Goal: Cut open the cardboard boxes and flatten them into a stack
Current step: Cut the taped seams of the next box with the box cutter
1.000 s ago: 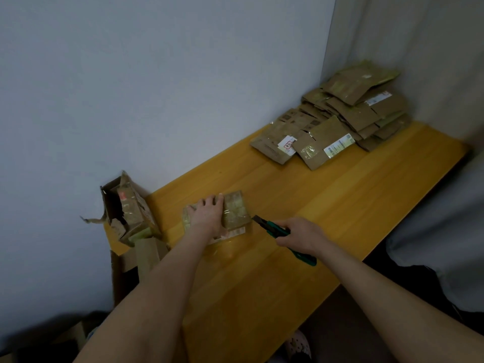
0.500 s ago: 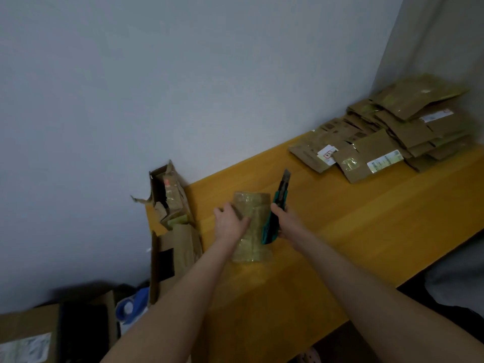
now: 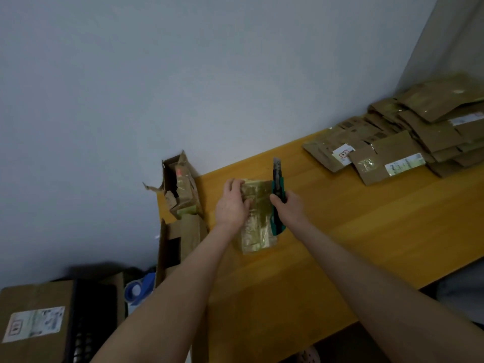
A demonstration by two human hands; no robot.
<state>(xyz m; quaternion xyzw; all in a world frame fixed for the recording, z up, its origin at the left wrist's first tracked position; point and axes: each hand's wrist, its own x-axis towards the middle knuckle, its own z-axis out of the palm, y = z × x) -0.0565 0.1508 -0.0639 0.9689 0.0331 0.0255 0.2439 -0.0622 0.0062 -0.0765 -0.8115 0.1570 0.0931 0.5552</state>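
Within the last second the left hand had turned the small taped box lengthwise on the wooden table, fingers curled over its left edge, and the right hand, clamped on the green utility knife, had come alongside, so cutting looked imminent.

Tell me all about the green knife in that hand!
The knife is a box cutter with a teal and black handle, plastic by the look. Its tip points away from the person, toward the wall. The right hand grips its middle, holding it along the right side of the small taped box.
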